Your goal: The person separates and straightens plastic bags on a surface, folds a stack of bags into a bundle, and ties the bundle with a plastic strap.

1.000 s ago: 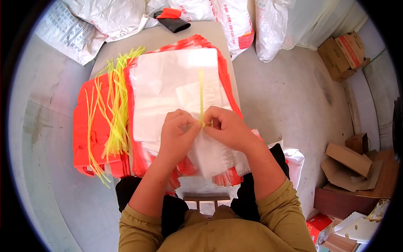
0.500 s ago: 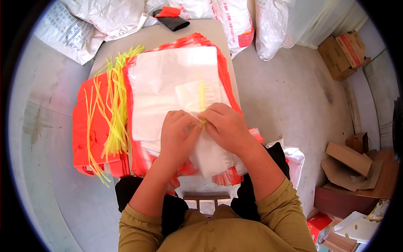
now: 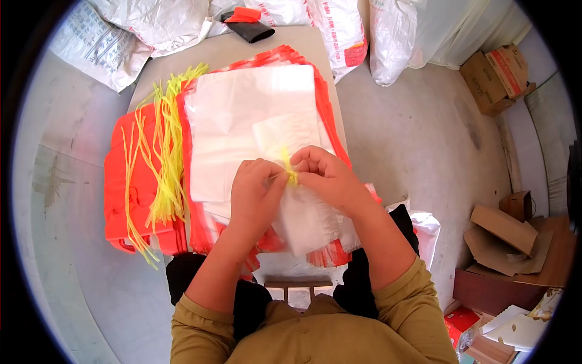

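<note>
A folded white plastic bundle [image 3: 309,224], gathered in at its middle, lies on a pile of flat white plastic bags [image 3: 242,115] with red edges. Around its narrow waist runs a yellow strip [image 3: 291,178], one end pointing away from me. On the left of this waist, my left hand [image 3: 259,191] is closed in a pinch, a thin length of the strip at its fingertips. My right hand [image 3: 330,179] sits close on the other side, fingers curled and thumb at the yellow strip; its exact grip is partly hidden.
Loose yellow strips [image 3: 167,151] hang over a red folded stack [image 3: 130,182] at the table's left. A black roll [image 3: 254,31] lies at the far edge. White sacks [image 3: 336,36] stand behind, and cardboard boxes [image 3: 494,79] lie on the right.
My right hand's fingers have lifted and spread a little from the waist, leaving more of the yellow strip visible. The strip's far end has swung left and shortened. My left hand has barely moved.
</note>
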Demonstrator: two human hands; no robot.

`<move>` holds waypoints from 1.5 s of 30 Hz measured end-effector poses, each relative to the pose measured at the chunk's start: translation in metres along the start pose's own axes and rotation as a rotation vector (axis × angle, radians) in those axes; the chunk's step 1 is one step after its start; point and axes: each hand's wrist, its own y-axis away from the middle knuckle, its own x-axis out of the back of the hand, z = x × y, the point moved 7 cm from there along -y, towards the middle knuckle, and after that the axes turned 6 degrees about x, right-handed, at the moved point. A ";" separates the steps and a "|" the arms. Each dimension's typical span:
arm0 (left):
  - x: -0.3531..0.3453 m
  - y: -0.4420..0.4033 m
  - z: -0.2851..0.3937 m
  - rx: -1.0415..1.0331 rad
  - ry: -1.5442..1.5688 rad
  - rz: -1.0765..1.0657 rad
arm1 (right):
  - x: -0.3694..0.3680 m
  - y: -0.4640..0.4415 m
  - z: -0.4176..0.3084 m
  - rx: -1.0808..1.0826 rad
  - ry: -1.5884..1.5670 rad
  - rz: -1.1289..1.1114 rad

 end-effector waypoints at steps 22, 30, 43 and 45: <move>0.029 -0.001 0.016 -0.196 -0.329 0.316 | 0.025 0.009 -0.025 0.248 0.697 -0.063; 0.008 0.045 -0.001 0.005 -0.050 -0.140 | 0.036 0.012 -0.025 0.044 0.895 0.026; -0.008 0.080 -0.028 0.377 0.676 -0.292 | 0.029 0.009 -0.019 0.070 0.868 0.051; -0.013 0.085 -0.032 0.344 0.631 -0.341 | 0.029 0.007 -0.016 0.085 0.851 0.052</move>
